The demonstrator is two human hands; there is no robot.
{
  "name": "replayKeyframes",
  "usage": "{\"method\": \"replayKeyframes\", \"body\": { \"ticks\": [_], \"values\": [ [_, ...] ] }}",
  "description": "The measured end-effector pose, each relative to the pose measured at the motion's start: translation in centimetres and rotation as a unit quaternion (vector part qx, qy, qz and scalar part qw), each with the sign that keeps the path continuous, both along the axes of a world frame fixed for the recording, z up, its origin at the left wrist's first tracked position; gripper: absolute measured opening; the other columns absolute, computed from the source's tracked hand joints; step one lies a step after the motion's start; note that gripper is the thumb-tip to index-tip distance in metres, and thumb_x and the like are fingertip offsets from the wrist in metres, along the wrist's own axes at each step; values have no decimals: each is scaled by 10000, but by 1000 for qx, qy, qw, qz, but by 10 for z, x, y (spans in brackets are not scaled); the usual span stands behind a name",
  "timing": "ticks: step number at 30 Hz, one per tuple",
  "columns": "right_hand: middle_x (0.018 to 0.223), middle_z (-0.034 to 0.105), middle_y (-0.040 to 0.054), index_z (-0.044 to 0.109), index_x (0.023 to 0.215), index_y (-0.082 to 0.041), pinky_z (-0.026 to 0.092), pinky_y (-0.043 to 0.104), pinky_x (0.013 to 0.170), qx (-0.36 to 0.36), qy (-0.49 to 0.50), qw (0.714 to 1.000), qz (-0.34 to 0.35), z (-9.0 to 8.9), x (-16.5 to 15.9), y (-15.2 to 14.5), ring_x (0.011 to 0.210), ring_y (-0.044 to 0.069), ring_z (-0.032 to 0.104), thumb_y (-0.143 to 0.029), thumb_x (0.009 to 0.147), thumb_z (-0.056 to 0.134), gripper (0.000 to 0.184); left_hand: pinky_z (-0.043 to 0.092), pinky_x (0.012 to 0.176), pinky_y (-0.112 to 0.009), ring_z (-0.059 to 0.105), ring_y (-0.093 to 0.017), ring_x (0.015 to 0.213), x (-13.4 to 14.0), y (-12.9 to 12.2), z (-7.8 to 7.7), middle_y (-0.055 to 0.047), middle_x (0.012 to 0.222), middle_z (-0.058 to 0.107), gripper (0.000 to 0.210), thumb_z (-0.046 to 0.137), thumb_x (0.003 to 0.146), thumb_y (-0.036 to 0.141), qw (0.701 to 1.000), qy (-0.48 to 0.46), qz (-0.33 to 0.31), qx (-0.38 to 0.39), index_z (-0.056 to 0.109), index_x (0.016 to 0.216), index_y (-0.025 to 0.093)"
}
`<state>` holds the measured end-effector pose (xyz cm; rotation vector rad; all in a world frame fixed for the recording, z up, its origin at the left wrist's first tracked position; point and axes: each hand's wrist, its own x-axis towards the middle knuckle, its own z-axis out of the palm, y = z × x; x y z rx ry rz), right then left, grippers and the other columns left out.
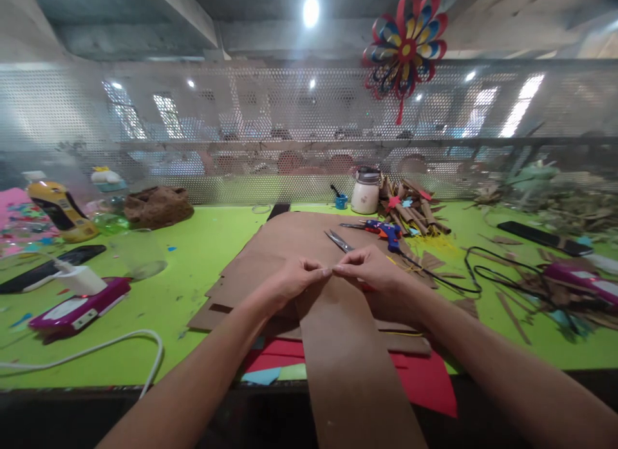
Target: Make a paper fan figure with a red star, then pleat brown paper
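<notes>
A long strip of brown kraft paper (347, 352) runs from the table's middle down toward me, past the front edge. My left hand (309, 276) pinches its far end on the left, thumb against fingers. Close beside it, my right hand (364, 267) pinches the same end, the fingertips of both hands almost touching. Under my hands lies a stack of brown paper sheets (261, 259). Scissors (339, 241) rest on the stack just beyond my right hand, partly covered by it. A blue hot glue gun (383, 230) lies farther right.
Red paper (427, 384) sticks out under the stack at the front edge. Left are a purple power strip (80, 307), a clear cup (145, 259) and a yellow bottle (62, 211). A white jar (365, 195), rolled paper tubes (420, 211) and black cable (476, 269) are rightward.
</notes>
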<state>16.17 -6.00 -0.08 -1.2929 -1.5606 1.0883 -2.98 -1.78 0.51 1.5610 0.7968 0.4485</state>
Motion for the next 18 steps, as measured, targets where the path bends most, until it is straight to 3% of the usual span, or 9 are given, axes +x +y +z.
{"method": "replayKeyframes", "body": {
  "ticks": [7, 12, 15, 18],
  "values": [
    [452, 407, -58, 606, 592, -126, 222, 200, 381, -10, 19, 1000, -2, 4, 8, 0, 394, 43, 308, -490, 638, 689, 377, 370, 577, -250, 544, -139, 627, -3, 1, 3, -51, 718, 635, 390, 670, 680, 469, 999, -18, -5, -46, 665, 862, 125],
    [449, 401, -62, 633, 660, -122, 199, 201, 377, -4, 27, 1000, 3, 8, 18, 2, 391, 45, 295, -511, 662, 661, 391, 271, 512, -226, 395, -71, 510, -8, 4, 9, 20, 596, 520, 273, 645, 725, 400, 1000, -16, -12, -5, 644, 814, 142],
    [469, 445, -48, 667, 724, -104, 241, 199, 422, 38, 16, 999, 22, 10, 25, 4, 435, 52, 340, -483, 692, 651, 381, 322, 585, -224, 459, -88, 610, -9, 3, 15, -1, 714, 581, 295, 675, 703, 310, 998, -62, -20, 5, 634, 956, 163],
    [529, 523, -22, 678, 814, -93, 304, 207, 465, 44, 33, 998, 30, 11, 30, 6, 469, 68, 408, -465, 707, 645, 389, 365, 670, -243, 504, -111, 712, -8, 2, 18, -27, 863, 618, 395, 682, 684, 249, 994, -106, 15, 12, 600, 1065, 185]
  ]
}}
